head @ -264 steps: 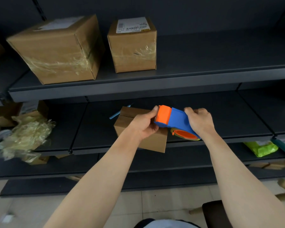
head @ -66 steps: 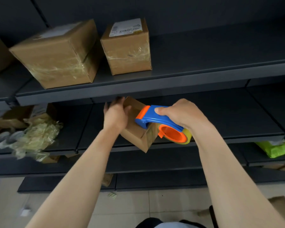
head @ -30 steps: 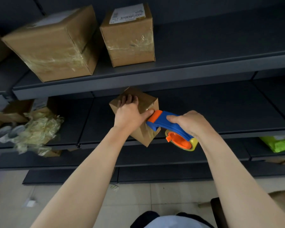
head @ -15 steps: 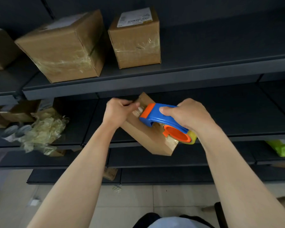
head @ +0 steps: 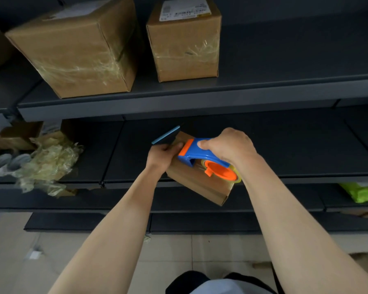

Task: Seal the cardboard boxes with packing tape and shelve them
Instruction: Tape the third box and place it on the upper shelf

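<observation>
Tilted lower than half a second ago, the small box (head: 200, 185) juts past the middle shelf's front edge (head: 306, 179). Our left hand (head: 162, 155) grips its far corner, and our right hand (head: 229, 147) wraps the tape dispenser (head: 202, 153) pressed on its top face. Glossy tape covers that face; we judge cutting and shelving remain. Above the small box, a large taped box (head: 77, 45) and a labelled taped box (head: 185, 43) stand on the upper shelf (head: 263, 88), with open room to their right.

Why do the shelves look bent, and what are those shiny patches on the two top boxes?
Head view: the wide-angle lens bows the upper shelf edge; the shine is light glinting off clear tape on the large box and small box; the crumpled plastic at far left is blurred, the tape dispenser fairly sharp.
</observation>
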Demonstrator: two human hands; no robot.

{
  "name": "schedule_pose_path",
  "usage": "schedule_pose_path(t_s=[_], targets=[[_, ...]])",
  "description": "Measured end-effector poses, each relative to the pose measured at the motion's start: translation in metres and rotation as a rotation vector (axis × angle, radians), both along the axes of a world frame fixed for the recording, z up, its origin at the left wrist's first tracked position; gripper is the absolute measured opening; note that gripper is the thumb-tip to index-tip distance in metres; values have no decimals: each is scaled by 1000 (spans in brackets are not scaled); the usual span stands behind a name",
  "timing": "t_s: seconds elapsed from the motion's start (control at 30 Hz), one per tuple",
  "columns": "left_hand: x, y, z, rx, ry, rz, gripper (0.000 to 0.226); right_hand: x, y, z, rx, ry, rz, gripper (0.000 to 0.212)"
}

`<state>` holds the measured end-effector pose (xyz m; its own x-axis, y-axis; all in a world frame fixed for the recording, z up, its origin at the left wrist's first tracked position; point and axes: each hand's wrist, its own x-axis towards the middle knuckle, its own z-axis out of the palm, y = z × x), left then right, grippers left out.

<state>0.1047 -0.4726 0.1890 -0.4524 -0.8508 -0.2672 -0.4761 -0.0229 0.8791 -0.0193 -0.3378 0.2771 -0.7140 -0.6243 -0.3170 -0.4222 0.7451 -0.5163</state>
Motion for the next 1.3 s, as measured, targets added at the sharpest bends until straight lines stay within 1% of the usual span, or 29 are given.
schedule_pose_path(t_s=[0.23, 0.4, 0.57, 0.63, 0.73, 0.8, 0.87, 0.93, 0.97, 1.0, 1.07, 1.1, 1.2, 1.23, 1.3], targets=[[-21, -13, -1, -4, -44, 96, 35, -18, 7, 9, 18, -19, -7, 48], [-30, -28, 2, 14, -85, 101, 44, -67, 72, 8, 70, -104, -157, 50], [-36, -38, 4, -14, -106, 81, 56, -98, 133, -5, 78, -178, -238, 50], [-36, -38, 5, -16, -114, 82, 59, -102, 145, -9, 80, -212, -256, 50], [-35, -33, 8, -44, -159, 67, 63, -101, 139, -24, 90, -232, -237, 47], [-35, -28, 9, -152, -236, 41, 57, -94, 128, -37, 103, -248, -223, 48], [-37, -19, 11, -360, -330, 61, 45, -88, 117, -49, 86, -268, -227, 50], [-42, -6, 13, -625, -443, 25, 31, -84, 109, -56, 65, -272, -240, 51], [-45, 2, 13, -718, -480, -13, 26, -83, 107, -58, 65, -259, -241, 51], [-47, 9, 13, -768, -503, -46, 25, -83, 104, -58, 72, -238, -235, 51], [-50, 25, 13, -789, -563, -119, 34, -83, 100, -57, 82, -196, -217, 50], [-51, 35, 12, -774, -607, -175, 44, -84, 98, -56, 86, -184, -205, 50], [-62, 68, 12, -686, -694, -346, 91, -83, 98, -54, 94, -196, -189, 49], [-66, 79, 12, -696, -702, -385, 100, -83, 98, -53, 96, -207, -187, 48], [-73, 94, 11, -745, -722, -429, 107, -82, 99, -53, 101, -224, -188, 48]])
